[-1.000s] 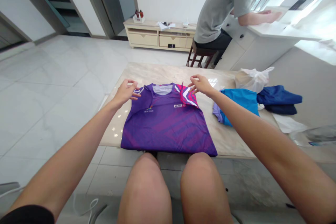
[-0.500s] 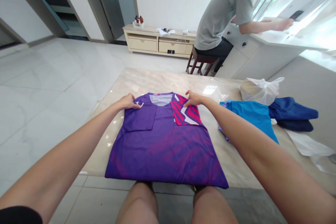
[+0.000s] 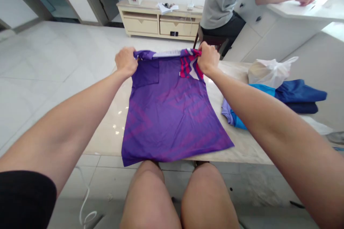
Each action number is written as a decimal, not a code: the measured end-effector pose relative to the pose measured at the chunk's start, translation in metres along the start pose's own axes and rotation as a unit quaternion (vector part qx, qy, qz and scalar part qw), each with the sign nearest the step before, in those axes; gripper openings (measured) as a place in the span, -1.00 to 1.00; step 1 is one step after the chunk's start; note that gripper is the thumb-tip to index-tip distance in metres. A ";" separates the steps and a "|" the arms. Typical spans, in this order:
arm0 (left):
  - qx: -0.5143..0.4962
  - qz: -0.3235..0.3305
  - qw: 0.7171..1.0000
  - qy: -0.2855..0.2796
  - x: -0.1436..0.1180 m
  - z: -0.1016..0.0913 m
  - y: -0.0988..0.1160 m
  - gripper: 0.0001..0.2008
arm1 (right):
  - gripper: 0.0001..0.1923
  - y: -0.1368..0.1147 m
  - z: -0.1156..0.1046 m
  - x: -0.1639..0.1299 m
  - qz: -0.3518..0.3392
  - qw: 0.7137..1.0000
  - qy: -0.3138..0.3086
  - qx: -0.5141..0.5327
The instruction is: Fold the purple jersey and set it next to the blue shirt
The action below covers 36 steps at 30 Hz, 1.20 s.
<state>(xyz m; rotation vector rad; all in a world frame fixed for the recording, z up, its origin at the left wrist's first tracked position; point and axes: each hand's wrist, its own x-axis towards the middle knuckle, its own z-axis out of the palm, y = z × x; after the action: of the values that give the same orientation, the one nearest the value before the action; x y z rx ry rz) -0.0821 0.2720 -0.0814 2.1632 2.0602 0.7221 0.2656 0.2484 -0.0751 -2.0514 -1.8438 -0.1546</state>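
A purple jersey [image 3: 166, 111] with a pink and white patterned sleeve lies in front of me, its sleeves folded inward. My left hand [image 3: 127, 61] is closed around the left shoulder. Around the opposite shoulder my right hand [image 3: 208, 59] is closed as well. Between the hands the collar edge is pulled taut and lifted off the table [image 3: 107, 139]. The hem reaches past the near table edge, above my knees. Both sets of fingertips are partly hidden by cloth and knuckles.
On the table's right are a tied white plastic bag [image 3: 264, 73], a bright blue garment [image 3: 238, 121] and dark blue folded clothes [image 3: 299, 94]. Beyond stands a low cream cabinet [image 3: 141, 24]. A person in a grey shirt [image 3: 224, 0] sits on a stool at a white counter [image 3: 322, 10].
Both hands have gone from pinching the shoulders on the table to gripping them and raising the collar end, farther from me. The view has tilted down.
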 end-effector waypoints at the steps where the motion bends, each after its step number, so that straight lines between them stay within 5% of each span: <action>1: 0.001 0.021 0.999 0.045 0.004 -0.011 0.008 -0.69 | -0.69 -0.002 -0.013 0.003 -0.014 0.999 0.028 0.005; 4: 0.013 0.093 0.988 0.123 -0.007 -0.038 0.025 -0.71 | -0.76 0.003 -0.043 -0.005 -0.089 0.993 0.079 -0.001; 8: 0.008 0.158 0.982 0.100 -0.074 -0.034 0.012 -0.81 | -0.85 0.037 -0.044 -0.055 -0.210 0.975 0.061 -0.037; 12: 0.017 0.228 0.973 -0.010 -0.165 0.006 -0.025 -0.86 | -0.79 0.086 -0.014 -0.121 -0.286 0.951 -0.085 -0.079; 16: 0.015 0.250 0.962 -0.111 -0.221 0.028 -0.047 -0.72 | -0.71 0.115 0.005 -0.156 -0.259 0.935 -0.215 -0.111; 21: 0.043 0.220 0.961 -0.164 -0.224 0.012 -0.046 -0.70 | -0.66 0.127 0.000 -0.159 -0.209 0.943 -0.237 -0.100; 26: 0.029 0.202 0.959 -0.195 -0.234 -0.006 -0.028 -0.63 | -0.54 0.122 -0.013 -0.180 -0.252 0.933 -0.250 -0.057; 31: 0.024 0.233 0.942 -0.242 -0.254 0.009 -0.011 -0.38 | -0.31 0.094 -0.006 -0.217 -0.264 0.930 -0.254 0.023; 36: 0.081 0.193 0.932 -0.295 -0.249 0.022 -0.030 -0.36 | -0.46 0.078 -0.009 -0.233 -0.237 0.929 -0.283 0.009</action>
<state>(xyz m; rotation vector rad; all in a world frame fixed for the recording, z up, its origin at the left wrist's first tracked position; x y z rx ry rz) -0.1000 0.0425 -0.1830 2.4944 1.4500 -0.1061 0.3116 0.0216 -0.1588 -1.7034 -2.6530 0.3712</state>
